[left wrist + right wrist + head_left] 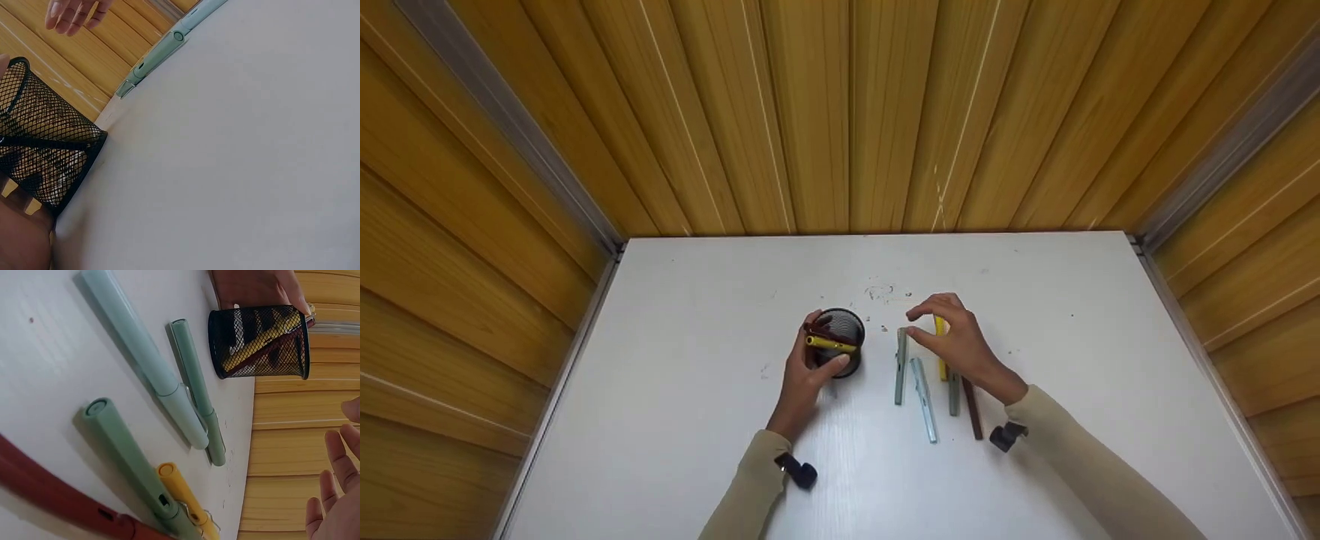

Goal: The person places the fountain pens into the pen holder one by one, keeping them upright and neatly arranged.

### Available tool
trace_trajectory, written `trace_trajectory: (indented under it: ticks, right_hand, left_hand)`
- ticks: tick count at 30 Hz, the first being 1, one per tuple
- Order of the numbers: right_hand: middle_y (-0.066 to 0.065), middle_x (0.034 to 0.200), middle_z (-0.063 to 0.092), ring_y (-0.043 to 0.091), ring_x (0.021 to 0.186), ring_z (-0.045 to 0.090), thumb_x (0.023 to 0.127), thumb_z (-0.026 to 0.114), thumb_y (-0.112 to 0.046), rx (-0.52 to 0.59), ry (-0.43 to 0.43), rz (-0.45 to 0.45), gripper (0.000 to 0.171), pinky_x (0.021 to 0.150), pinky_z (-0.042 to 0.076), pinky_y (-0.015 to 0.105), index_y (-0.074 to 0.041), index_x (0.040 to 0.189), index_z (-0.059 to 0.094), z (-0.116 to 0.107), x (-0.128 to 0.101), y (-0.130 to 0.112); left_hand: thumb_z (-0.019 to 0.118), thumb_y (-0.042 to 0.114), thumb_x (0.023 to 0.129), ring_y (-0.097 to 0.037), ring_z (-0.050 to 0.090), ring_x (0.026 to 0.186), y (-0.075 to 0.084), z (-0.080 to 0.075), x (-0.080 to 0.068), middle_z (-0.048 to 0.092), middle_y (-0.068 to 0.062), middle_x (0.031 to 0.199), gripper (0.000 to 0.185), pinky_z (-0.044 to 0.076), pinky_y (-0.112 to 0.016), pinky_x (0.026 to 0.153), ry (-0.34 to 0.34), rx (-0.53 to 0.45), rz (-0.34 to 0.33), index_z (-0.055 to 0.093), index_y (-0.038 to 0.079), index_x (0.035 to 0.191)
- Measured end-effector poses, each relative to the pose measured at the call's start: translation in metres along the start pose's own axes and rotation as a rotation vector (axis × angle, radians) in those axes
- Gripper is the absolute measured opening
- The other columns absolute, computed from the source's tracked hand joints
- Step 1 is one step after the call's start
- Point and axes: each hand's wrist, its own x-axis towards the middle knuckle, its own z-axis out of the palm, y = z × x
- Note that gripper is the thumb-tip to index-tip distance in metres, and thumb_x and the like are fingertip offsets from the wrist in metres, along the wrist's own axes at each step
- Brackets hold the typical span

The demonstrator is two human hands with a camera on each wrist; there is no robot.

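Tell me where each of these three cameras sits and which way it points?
Head: worn high, looking down at the white table; both forearms, left hand on the mesh cup, right hand over the pens.
Left wrist: low beside the mesh cup, facing across the table; palm edge shows, the other hand's fingers beyond.
Right wrist: close above the pens, facing the cup; own fingertips show.
Shared: cup and green pens.

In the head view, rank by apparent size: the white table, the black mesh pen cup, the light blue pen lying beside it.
1. White table, by far the largest.
2. Black mesh pen cup and light blue pen: unsure, the pen longer, the cup wider.
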Motion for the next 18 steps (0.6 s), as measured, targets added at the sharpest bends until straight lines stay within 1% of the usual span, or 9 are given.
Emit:
trace_trajectory:
  ticks: [7, 12, 15, 18]
  right_hand:
    - [0.006, 0.119, 0.073, 0.024, 0.133, 0.051, 0.097, 0.085, -0.007, 0.024, 0.034, 0.110, 0.017, 0.121, 0.035, 0.054, -0.013, 0.113, 0.083, -0.015, -0.015, 0.010]
    - [0.006, 0.124, 0.072, 0.021, 0.131, 0.052, 0.098, 0.085, -0.008, -0.010, 0.041, 0.151, 0.019, 0.118, 0.039, 0.052, -0.012, 0.115, 0.082, -0.021, -0.027, 0.018]
    - [0.007, 0.124, 0.070, 0.021, 0.131, 0.052, 0.098, 0.084, -0.008, -0.029, 0.050, 0.166, 0.019, 0.118, 0.039, 0.054, -0.010, 0.117, 0.082, -0.024, -0.035, 0.022]
    - [0.009, 0.125, 0.069, 0.024, 0.133, 0.051, 0.099, 0.083, -0.008, -0.035, 0.058, 0.187, 0.021, 0.120, 0.036, 0.058, -0.004, 0.119, 0.080, -0.026, -0.042, 0.026]
  left_hand:
    - [0.083, 0.024, 0.098, -0.027, 0.048, 0.153, -0.001, 0.000, 0.000, 0.045, -0.008, 0.168, 0.089, 0.038, -0.049, 0.126, -0.005, -0.006, 0.016, 0.035, 0.035, 0.172]
    - [0.083, 0.024, 0.098, -0.025, 0.048, 0.154, -0.002, 0.000, 0.000, 0.046, -0.006, 0.168, 0.089, 0.037, -0.048, 0.126, 0.001, 0.004, 0.013, 0.034, 0.037, 0.172]
    - [0.082, 0.024, 0.098, -0.025, 0.047, 0.154, -0.002, -0.001, 0.000, 0.046, -0.007, 0.167, 0.088, 0.037, -0.048, 0.127, -0.002, 0.006, 0.012, 0.034, 0.036, 0.172]
    - [0.081, 0.022, 0.099, -0.026, 0.049, 0.152, -0.002, -0.001, 0.000, 0.047, -0.008, 0.167, 0.088, 0.037, -0.049, 0.126, -0.009, 0.000, 0.019, 0.034, 0.034, 0.172]
